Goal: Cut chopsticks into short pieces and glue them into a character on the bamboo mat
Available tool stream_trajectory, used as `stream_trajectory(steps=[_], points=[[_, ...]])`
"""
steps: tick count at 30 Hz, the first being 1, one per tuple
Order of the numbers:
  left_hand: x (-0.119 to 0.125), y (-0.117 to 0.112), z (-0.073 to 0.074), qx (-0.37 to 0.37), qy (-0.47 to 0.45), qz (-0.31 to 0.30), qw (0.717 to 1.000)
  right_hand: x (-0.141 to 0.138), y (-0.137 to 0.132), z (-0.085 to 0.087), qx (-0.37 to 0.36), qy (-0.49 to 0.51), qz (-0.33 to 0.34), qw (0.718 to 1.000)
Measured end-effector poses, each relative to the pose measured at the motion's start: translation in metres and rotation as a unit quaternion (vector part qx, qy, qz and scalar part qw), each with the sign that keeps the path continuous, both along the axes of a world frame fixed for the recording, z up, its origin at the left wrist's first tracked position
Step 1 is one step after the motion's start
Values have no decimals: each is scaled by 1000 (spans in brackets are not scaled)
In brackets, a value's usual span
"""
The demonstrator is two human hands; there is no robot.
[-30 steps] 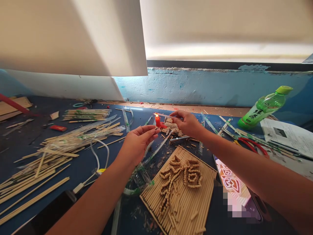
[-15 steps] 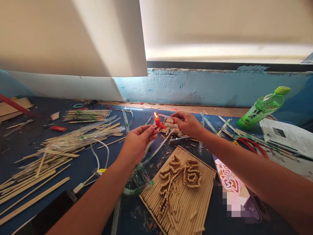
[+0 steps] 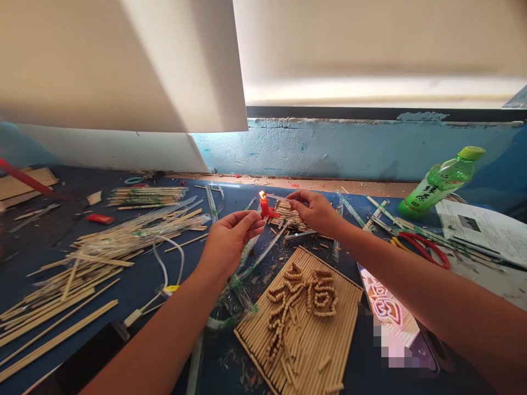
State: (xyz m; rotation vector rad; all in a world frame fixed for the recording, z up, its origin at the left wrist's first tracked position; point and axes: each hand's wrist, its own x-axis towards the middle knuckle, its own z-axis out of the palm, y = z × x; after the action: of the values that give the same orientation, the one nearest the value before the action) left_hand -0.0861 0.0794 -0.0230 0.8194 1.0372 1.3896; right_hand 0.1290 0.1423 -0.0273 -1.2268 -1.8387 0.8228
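Observation:
A short red candle [image 3: 264,204] burns on the blue table. My right hand [image 3: 313,210] pinches a thin bamboo stick [image 3: 278,196] whose far end reaches toward the flame. My left hand [image 3: 230,240] hovers just left of the candle with fingers pressed together in a pinch; what it grips is too small to make out. In front of both hands lies a mat of bamboo sticks [image 3: 302,323] with beaded figures laid on top. A smaller bundle of sticks [image 3: 290,215] sits behind the candle.
Loose bamboo sticks and plastic wrappers [image 3: 82,258] cover the left of the table. A green bottle [image 3: 439,182] lies at the right, near red-handled pliers [image 3: 424,249] and a paper sheet [image 3: 481,227]. A phone [image 3: 391,323] rests beside the mat. White boards [image 3: 123,66] lean at the back.
The view has shifted slightly. Both hands stay by the candle, the right one holding the stick near the flame.

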Motion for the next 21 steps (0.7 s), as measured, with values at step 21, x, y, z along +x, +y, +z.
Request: stream_trajectory(steps=[21], points=[[10, -12, 0, 43, 147, -17, 988, 45, -88, 7, -93, 145, -4, 985]])
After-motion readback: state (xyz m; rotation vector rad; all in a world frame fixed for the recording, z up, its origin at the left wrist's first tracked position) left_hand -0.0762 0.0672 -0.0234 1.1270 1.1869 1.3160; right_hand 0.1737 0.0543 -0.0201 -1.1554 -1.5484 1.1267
